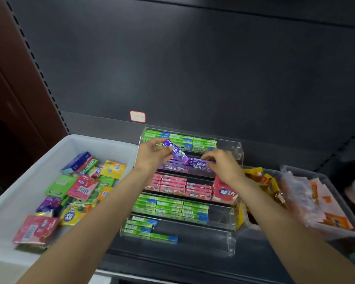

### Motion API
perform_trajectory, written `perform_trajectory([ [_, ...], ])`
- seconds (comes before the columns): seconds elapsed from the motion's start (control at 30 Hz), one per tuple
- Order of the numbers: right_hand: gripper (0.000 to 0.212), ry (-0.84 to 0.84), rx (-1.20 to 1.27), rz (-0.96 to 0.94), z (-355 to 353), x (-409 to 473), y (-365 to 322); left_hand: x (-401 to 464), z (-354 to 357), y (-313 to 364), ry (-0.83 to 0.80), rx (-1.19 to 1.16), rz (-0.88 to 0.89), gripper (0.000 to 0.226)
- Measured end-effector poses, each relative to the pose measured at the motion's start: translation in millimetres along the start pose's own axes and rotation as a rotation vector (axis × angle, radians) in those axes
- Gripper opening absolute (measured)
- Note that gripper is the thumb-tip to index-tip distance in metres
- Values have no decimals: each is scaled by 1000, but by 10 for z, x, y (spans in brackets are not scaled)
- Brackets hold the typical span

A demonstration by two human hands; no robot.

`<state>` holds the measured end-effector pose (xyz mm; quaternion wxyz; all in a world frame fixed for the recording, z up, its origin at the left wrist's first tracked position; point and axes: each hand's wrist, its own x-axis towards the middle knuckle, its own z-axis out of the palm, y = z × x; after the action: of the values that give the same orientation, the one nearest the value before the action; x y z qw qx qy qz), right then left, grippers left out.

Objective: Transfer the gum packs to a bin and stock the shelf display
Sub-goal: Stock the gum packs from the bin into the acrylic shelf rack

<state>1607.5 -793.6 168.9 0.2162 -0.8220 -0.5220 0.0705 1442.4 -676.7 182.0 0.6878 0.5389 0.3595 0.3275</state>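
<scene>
Both forearms reach over the display (pixel 237 147), where the left hand (pixel 152 154) pinches a purple pack (pixel 175 152) above its purple tier and the right hand (pixel 221 162) grips another lying there, so stocking continues: seat both flat.

A tiered display rack (pixel 237 149) is standing on the shelf (pixel 254 261), gum packs (pixel 168 208) lying in rows on its tiers. A bin (pixel 25 193) is sitting just left of the rack, holding loose packs (pixel 80 187). Two tubs of sachets (pixel 320 193) are sitting to the rack's right. A label (pixel 137 116) is sticking to the shelf behind the rack.
</scene>
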Motion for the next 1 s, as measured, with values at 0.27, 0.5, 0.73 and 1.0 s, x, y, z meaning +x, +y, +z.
perform_trajectory([
  [0.27,22,-18,-95,-17,205,90,26,17,-22,4,-8,5,10,29],
  [0.5,7,-27,-161,10,204,120,31,26,-28,-34,-25,49,5,32],
  [0.73,13,125,465,52,25,14,-72,-7,136,-26,-70,-14,-5,28],
  [1.0,17,84,465,121,-146,-43,73,53,316,-115,-178,635,264,42],
])
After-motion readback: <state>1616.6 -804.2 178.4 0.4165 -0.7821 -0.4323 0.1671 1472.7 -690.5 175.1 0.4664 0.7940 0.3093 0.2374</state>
